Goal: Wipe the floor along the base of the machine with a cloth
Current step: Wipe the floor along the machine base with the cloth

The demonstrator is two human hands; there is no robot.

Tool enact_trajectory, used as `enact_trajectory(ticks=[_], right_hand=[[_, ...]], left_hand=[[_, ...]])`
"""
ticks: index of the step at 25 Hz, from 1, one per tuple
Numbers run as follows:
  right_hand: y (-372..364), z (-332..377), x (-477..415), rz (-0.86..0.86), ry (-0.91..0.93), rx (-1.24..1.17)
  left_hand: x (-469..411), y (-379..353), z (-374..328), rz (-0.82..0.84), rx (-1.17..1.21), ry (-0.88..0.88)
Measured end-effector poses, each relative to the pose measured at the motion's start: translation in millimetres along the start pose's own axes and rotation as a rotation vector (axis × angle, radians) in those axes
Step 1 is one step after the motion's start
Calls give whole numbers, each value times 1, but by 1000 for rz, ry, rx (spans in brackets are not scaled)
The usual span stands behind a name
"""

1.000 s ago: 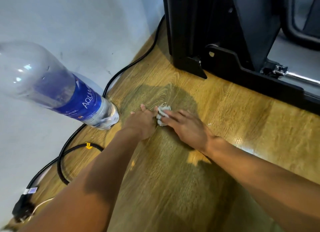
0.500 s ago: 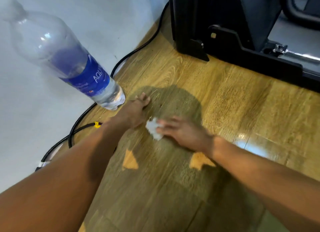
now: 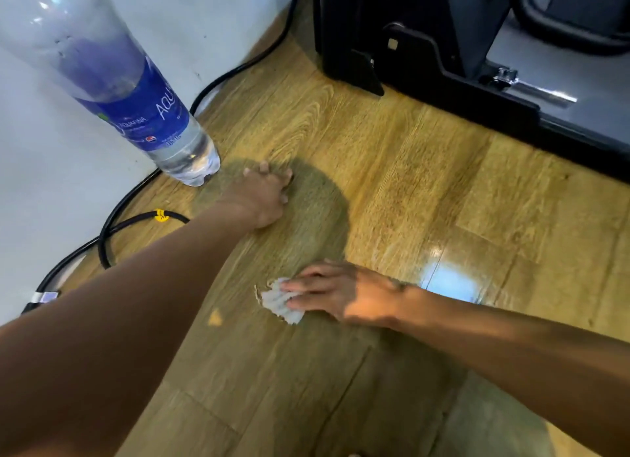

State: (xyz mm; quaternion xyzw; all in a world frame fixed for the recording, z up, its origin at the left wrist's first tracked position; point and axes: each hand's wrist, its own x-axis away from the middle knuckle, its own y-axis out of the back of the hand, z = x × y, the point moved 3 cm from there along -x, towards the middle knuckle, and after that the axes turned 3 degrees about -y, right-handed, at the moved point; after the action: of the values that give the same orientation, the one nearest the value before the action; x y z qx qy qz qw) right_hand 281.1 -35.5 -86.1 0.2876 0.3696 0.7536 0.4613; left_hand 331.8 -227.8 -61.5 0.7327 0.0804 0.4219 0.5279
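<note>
Right hand [image 3: 344, 296] covers part of the cloth [image 3: 276, 302]; bottle [image 3: 136, 98] and machine [image 3: 344, 30] are cut off at the top edge

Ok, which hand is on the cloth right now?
The right hand, pressing the white cloth to the floor. The left hand holds nothing and rests on the floor near the water bottle.

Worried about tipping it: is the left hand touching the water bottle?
Apart. The head view shows a strip of floor between the left hand and the water bottle.
</note>
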Motion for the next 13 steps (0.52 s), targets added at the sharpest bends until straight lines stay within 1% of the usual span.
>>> enact_trajectory(ticks=[1, 2, 3, 4, 5, 6, 8, 9, 10, 11, 12, 13], right_hand=[[11, -17, 2, -99, -83, 20], [24, -34, 1, -230, -203, 60], [32, -49, 3, -326, -324, 44], [34, -57, 3, -374, -398, 20], [27, -55, 6, -372, -392, 30], [16, -45, 12, -334, -315, 22], [-15, -12, 36, -196, -44, 138], [-24, 1, 52, -128, 74, 140], [-22, 2, 66, -86, 184, 131], [-13, -9, 74, -70, 245, 139], [4, -28, 75, -79, 209, 165], [23, -52, 74, -137, 68, 169]], left_hand=[[0, 1, 0, 11, 15, 1], [-1, 2, 1, 15, 29, 6], [-2, 3, 1, 11, 27, 12], [-3, 3, 0, 0, -5, 8], [-3, 2, -3, -8, -66, -16], [-4, 0, -8, -10, -138, -58], [-7, -5, -19, 17, -202, -127], [-9, -7, -23, 46, -192, -137], [-12, -6, -26, 76, -170, -138], [-14, -5, -28, 110, -149, -128], [-16, -4, -29, 142, -140, -112], [-18, -2, -30, 172, -141, -99]])
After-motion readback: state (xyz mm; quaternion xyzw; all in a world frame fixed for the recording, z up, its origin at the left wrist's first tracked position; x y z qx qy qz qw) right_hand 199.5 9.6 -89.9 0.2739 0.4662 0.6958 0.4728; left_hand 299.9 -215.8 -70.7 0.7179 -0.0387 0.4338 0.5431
